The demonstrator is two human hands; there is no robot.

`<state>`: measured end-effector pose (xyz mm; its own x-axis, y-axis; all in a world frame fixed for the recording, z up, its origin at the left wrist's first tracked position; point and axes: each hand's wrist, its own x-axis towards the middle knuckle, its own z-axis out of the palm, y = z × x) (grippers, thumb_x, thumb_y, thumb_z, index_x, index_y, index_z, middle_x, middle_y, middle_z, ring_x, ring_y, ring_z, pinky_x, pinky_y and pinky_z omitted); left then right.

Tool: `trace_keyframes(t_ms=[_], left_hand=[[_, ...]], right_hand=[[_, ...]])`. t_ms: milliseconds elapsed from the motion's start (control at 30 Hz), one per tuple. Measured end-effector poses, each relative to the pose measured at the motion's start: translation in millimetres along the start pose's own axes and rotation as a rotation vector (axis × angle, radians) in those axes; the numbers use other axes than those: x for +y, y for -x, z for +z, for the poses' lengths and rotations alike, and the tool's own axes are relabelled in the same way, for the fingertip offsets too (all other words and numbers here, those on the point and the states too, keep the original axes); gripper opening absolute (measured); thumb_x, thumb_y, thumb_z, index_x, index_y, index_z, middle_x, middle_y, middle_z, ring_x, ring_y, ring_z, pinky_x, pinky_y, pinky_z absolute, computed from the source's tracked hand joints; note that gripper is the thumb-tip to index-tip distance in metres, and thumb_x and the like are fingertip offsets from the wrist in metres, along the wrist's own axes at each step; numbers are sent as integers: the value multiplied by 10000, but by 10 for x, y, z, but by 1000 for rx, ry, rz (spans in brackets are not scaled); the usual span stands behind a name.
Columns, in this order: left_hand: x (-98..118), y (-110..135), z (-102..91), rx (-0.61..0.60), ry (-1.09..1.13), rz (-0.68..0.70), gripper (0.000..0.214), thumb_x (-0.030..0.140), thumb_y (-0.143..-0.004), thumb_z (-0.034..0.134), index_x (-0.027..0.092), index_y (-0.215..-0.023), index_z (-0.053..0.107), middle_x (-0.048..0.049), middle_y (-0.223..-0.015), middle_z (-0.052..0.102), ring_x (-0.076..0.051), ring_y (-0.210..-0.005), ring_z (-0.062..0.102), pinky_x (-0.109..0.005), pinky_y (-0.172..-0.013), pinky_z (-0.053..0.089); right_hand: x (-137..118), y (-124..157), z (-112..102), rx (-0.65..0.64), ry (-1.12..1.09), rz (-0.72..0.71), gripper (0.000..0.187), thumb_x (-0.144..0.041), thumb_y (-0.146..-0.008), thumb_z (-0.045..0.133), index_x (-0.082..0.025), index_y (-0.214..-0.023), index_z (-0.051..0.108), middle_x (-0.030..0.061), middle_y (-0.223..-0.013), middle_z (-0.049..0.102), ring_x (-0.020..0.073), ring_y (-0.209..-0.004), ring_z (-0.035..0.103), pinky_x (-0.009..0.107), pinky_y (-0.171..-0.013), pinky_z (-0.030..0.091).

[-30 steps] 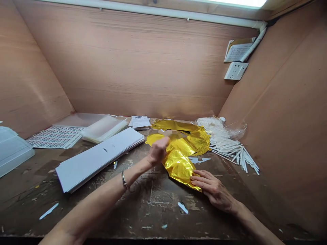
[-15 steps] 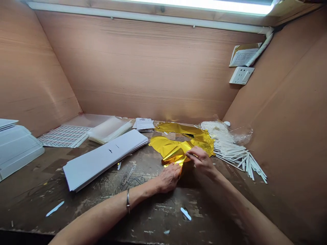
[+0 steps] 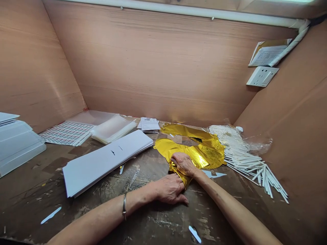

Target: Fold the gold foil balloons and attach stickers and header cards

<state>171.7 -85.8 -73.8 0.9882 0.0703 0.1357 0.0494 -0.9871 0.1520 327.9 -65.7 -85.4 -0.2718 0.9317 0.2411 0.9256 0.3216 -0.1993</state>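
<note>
A crumpled gold foil balloon (image 3: 204, 153) lies flat on the worn wooden bench (image 3: 150, 217), with its near end bunched and folded. My right hand (image 3: 184, 164) sits on that bunched part, its fingers pressing into the foil. Just below, my left hand (image 3: 170, 189) rests against the folded lower edge, its fingers reaching down to the bench. A bangle (image 3: 124, 206) circles my left wrist. Part of the fold is hidden under my hands.
A stack of white card strips (image 3: 107, 163) lies left of the foil, and bundled white sticks (image 3: 245, 160) lie to its right. Clear plastic bags (image 3: 112, 129), a label sheet (image 3: 66, 133) and papers (image 3: 149, 124) stand behind. Small white plastic pieces (image 3: 195, 234) lie on the bench.
The foil's raised, curled end is now pressed down and bunched against the bench. My right hand has shifted left over it, and my left hand has moved down beside it. The view has swung slightly.
</note>
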Motion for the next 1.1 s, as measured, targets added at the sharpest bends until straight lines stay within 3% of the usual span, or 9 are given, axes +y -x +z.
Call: trace_keyframes(t_ms=[200,300,400,467,633,700,867,967,1100], left_hand=[[109,54,40,295,-90,80,431,477,-843,373,121,-681,556,-74,-671,556,-175,-686,532,-317,-702,431],[173,84,-57,376,-102,87,393,442,-850,380,98,-850,570,-109,-806,579,-208,-832,536,-361,-803,414],[187,123,-100,304,-92,34,460,488,-820,411,87,-1013,527,-152,-1009,556,-278,-1087,432,-410,-927,338],[176,150,-87,215,-58,17,487,514,-810,412,100,-1045,514,-148,-1052,548,-280,-1130,404,-409,-959,307],[166,171,-61,135,49,-8,473,510,-823,395,132,-1092,485,-132,-1141,518,-237,-1098,445,-385,-986,271],[171,164,-69,138,76,-11,463,501,-822,405,136,-1097,480,-130,-1147,513,-238,-1104,438,-384,-989,265],[142,169,-96,142,171,-11,395,423,-825,443,160,-1121,438,-110,-1146,509,-230,-1117,426,-361,-975,293],[96,171,-127,138,232,-41,408,343,-806,472,163,-1159,371,-106,-1155,499,-214,-1093,447,-321,-917,354],[43,111,-191,64,247,-198,313,306,-777,483,183,-1054,404,-53,-993,560,-187,-902,536,-270,-736,413]], right_hand=[[12,40,23,78,-18,-96,158,-259,-857,433,-175,-914,554,34,-833,589,141,-784,504,255,-723,346],[-5,62,31,86,-2,-122,162,-270,-858,436,-184,-920,558,31,-822,589,143,-776,506,260,-720,350],[20,61,48,98,-39,-118,179,-274,-867,417,-185,-918,563,34,-823,595,146,-787,513,261,-728,364],[73,46,29,154,-103,-67,202,-249,-878,383,-179,-921,567,42,-832,601,146,-795,522,262,-735,383],[112,164,-270,497,-129,100,227,-257,-861,403,-172,-983,574,86,-945,585,194,-903,505,350,-815,395],[14,351,-423,460,-176,41,227,-259,-860,408,-186,-995,576,86,-986,572,191,-939,502,349,-837,404],[-252,968,-495,80,-262,-132,291,-186,-849,409,-182,-1126,498,91,-1059,575,176,-1000,512,336,-860,438],[-259,1182,-397,70,-244,-165,383,-69,-827,336,-151,-1185,443,113,-1174,523,174,-1123,445,364,-938,401],[-261,1204,-360,125,-42,-268,412,-51,-827,318,-148,-1208,442,126,-1175,526,210,-1149,425,428,-952,382]])
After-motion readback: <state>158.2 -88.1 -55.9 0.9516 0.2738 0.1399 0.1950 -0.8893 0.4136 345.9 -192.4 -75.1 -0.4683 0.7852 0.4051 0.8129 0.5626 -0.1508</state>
